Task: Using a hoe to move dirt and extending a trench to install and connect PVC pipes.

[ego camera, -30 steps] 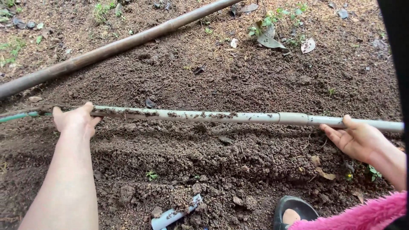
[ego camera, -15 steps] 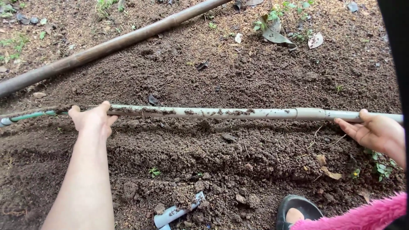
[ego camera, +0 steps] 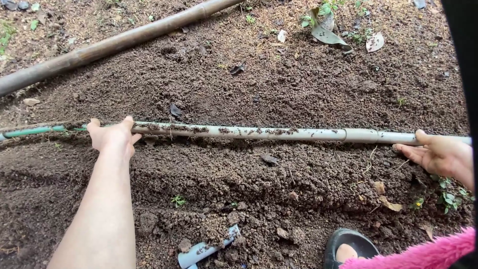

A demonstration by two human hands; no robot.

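Pale grey plastic, crusted with crumbs of dark earth, lies under both bare hands as a person works a long pipe across a freshly turned bed. The left hand rests on top of the pipe near its left end, fingers draped loosely over it rather than closed round it; the right hand cups the far end from beneath, palm up and fingers spread, the thumb laid along the top. Compared with a second ago, the left hand has slid further along toward the middle and the right has drawn back toward the edge of view, while the pipe itself sits in much the same line, low in a shallow furrow of the soil. It looks straight, jointed by a coupling sleeve near the right, and gives way to a thinner green hose beyond the left hand. A thick bamboo pole lies well apart above. A short offcut of pipe pokes from the earth in the foreground, near a dark shoe and a fluffy pink sleeve.
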